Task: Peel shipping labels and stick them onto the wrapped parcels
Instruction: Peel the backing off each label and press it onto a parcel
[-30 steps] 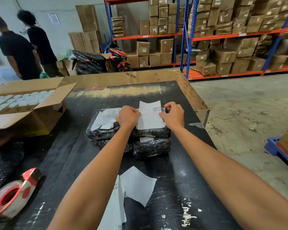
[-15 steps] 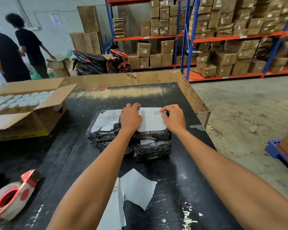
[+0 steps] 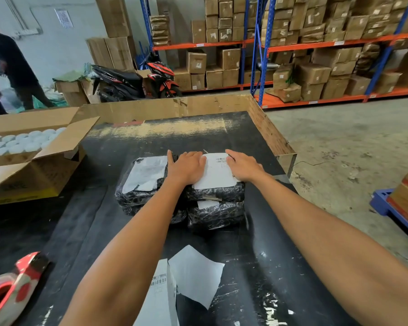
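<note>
Several black wrapped parcels sit stacked in the middle of the black table (image 3: 264, 250). On the top right parcel (image 3: 218, 192) lies a white shipping label (image 3: 216, 174). My left hand (image 3: 186, 167) lies flat on the label's left edge with straight fingers. My right hand (image 3: 244, 167) presses flat on its right edge. The left parcel (image 3: 137, 196) carries its own white label (image 3: 146, 172). A lower parcel (image 3: 216, 215) shows a small white patch. Near me lie a printed label sheet (image 3: 159, 295) and a blank backing paper (image 3: 196, 274).
A red tape dispenser (image 3: 10, 290) sits at the table's near left. An open carton (image 3: 33, 149) of white round items stands at the left. Cardboard walls (image 3: 269, 130) edge the table's far and right sides. Shelves of boxes, a motorbike and a person stand beyond.
The label, held up by both hands a second ago, now lies flat on the top parcel. My curled fingers have straightened and both palms press it down.
</note>
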Motion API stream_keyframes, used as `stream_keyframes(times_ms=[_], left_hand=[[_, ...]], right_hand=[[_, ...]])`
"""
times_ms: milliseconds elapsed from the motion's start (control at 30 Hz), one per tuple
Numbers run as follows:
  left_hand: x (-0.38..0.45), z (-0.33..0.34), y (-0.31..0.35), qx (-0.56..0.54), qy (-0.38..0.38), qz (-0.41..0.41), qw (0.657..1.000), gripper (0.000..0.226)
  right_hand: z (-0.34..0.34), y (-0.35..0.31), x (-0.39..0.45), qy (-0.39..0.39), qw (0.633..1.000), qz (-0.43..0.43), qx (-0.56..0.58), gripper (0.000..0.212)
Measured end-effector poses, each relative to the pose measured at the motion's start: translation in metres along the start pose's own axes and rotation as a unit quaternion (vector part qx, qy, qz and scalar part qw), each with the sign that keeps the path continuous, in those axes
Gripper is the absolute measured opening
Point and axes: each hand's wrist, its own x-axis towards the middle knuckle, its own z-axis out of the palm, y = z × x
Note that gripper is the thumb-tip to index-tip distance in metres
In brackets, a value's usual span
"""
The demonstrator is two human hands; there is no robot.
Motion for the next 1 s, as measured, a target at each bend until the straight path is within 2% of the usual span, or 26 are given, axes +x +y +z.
stream_keyframes(times_ms=[133, 233, 333, 400, 500, 600, 667, 733, 833, 900, 1000], left_hand=[[-0.001, -0.002, 0.0, 0.029, -0.034, -0.011, 0.999, 0.057], [-0.004, -0.003, 0.002, 0.05, -0.068, -0.037, 0.996, 0.062], [-0.008, -0.003, 0.007, 0.06, -0.079, -0.063, 0.993, 0.069], [-0.013, 0.001, 0.014, 0.049, -0.073, -0.065, 0.994, 0.072], [-0.026, 0.01, 0.021, 0.012, -0.051, -0.052, 0.997, 0.073], [-0.034, 0.017, 0.02, 0.008, -0.013, -0.05, 0.999, 0.071], [-0.034, 0.017, 0.02, 0.011, -0.013, -0.054, 0.998, 0.069], [-0.032, 0.016, 0.02, 0.014, -0.024, -0.056, 0.998, 0.068], [-0.032, 0.016, 0.019, 0.017, -0.027, -0.057, 0.998, 0.066], [-0.037, 0.019, 0.02, 0.024, 0.005, -0.055, 0.998, 0.065], [-0.047, 0.026, 0.025, 0.017, 0.114, -0.043, 0.992, 0.062]], right_hand=[[0.001, -0.005, -0.005, -0.068, 0.996, 0.007, 0.049, 0.067], [0.009, -0.006, -0.019, -0.091, 0.994, 0.006, 0.054, 0.08], [0.019, 0.001, -0.032, -0.056, 0.996, -0.011, 0.069, 0.083], [0.02, 0.007, -0.037, -0.04, 0.992, -0.021, 0.117, 0.082], [0.019, 0.009, -0.041, -0.028, 0.984, 0.005, 0.177, 0.084], [0.028, 0.005, -0.05, 0.032, 0.988, 0.02, 0.152, 0.084], [0.033, 0.006, -0.057, 0.067, 0.99, 0.014, 0.124, 0.086], [0.034, 0.007, -0.06, 0.07, 0.989, 0.021, 0.129, 0.089], [0.03, 0.006, -0.058, 0.036, 0.98, 0.065, 0.184, 0.092], [0.028, 0.002, -0.058, 0.008, 0.964, 0.091, 0.251, 0.087], [0.023, -0.004, -0.054, -0.012, 0.932, 0.116, 0.342, 0.081]])
